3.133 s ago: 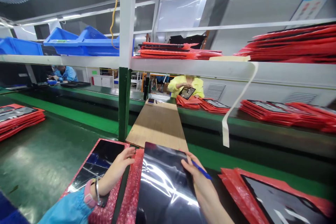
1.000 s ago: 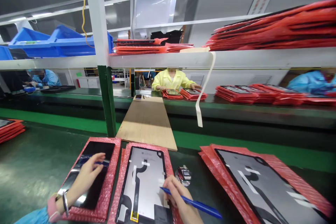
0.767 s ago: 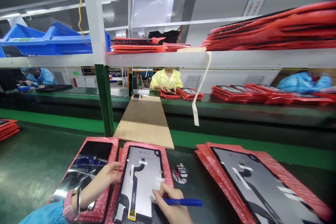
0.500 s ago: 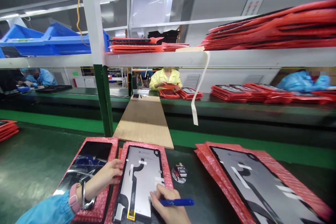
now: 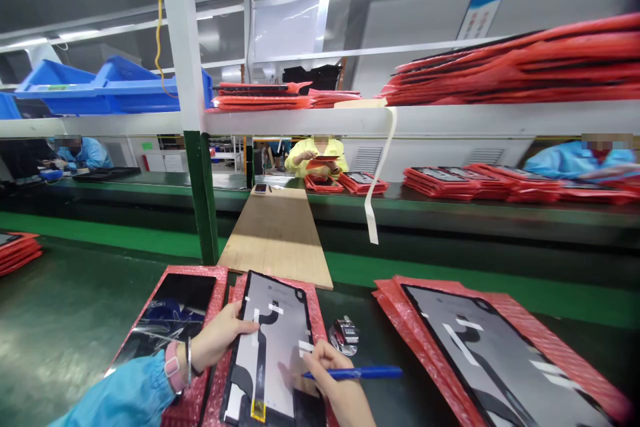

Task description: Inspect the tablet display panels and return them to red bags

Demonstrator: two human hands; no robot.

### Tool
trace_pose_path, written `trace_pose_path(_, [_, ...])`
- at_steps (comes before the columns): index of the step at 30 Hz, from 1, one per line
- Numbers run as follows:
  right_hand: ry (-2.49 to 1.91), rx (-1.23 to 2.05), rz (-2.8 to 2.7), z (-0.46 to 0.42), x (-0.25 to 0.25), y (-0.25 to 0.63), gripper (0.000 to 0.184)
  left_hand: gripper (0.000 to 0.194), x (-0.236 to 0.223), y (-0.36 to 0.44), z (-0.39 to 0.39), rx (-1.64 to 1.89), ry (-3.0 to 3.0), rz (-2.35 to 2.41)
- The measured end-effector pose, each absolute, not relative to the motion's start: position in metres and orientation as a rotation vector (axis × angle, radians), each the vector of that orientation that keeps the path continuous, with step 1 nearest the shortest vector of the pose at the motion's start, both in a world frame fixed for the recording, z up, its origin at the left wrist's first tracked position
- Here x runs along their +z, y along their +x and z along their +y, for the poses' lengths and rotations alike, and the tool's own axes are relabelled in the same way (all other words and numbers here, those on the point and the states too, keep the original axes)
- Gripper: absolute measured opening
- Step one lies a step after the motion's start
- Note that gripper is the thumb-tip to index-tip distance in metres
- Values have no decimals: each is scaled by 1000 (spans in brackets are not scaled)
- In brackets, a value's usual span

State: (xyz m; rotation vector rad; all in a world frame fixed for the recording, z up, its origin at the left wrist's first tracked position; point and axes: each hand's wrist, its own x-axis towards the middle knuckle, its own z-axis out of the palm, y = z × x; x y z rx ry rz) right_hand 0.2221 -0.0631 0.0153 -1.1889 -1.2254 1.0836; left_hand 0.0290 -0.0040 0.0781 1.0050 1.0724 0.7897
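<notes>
A tablet screen panel (image 5: 283,350), grey back upward with a black flex cable and white tape strips, is over a sheet of red bubble wrap (image 5: 219,387). My left hand (image 5: 220,337) grips its left edge, thumb on the grey back and fingers beneath. The left side looks slightly raised. In my right hand (image 5: 340,380) lies a blue pen (image 5: 373,372), its tip pointing left over the panel. The thumb and fingertips of that hand are at the panel's right edge, by a white tape strip. Whether they pinch the edge is unclear.
Left lies a glossy black screen (image 5: 185,300) on bubble wrap. A shiny round metal object (image 5: 344,335) sits beside the panel. Another grey-backed panel (image 5: 480,347) rests on red wraps at right. Beyond are a wooden board (image 5: 280,233), a loaded shelf (image 5: 300,121) and co-workers.
My left hand has moved right and taken hold of the panel's left edge, which has risen and tilted. My right hand has shifted up to the panel's right edge, pen still held.
</notes>
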Motion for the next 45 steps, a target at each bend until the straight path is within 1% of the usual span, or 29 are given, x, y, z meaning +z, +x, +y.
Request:
trace_pose_path(4, [-1174,991,-1140,-61,37,235,51,41,84,37,-10,879,1006,1029])
trace_pose_path(7, [-1162,878,-1068,-56,57,254,42,54,98,35,-8,1021,1038,994])
trace_pose_path(9, [-1137,842,-1032,-51,72,266,43,58,113,34,-4,1129,1061,970])
trace_pose_path(13, [-1058,861,-931,-41,108,276,58,54,143,34,3,1264,1074,899])
trace_pose_path(16, [-1011,1049,-1007,-42,130,271,60,48,163,37,2,1337,1073,838])
trace_pose_path(18, [-946,1171,-1077,-46,138,266,58,45,173,39,-3,1385,1077,795])
trace_pose_path(20, [-911,1168,-1117,-51,141,263,53,44,180,39,-8,1414,1093,755])
trace_pose_path(23, [-939,1031,-1208,-56,143,260,47,43,184,39,-15,1441,1144,730])
trace_pose_path(27, [-1030,871,-1333,-56,151,253,30,48,181,37,-22,1451,1192,771])
trace_pose_path(32, [-1092,731,-1360,-53,154,242,29,48,177,35,-26,1464,1281,863])
trace_pose_path(38, [-1059,800,-1230,-56,145,246,26,55,179,32,-21,1385,1217,801])
trace_pose_path(42, [-993,893,-1033,-59,132,256,33,50,181,30,-18,1361,1205,780])
trace_pose_path(45, [-944,1039,-963,-55,124,260,34,48,180,29,-18,1357,1204,774])
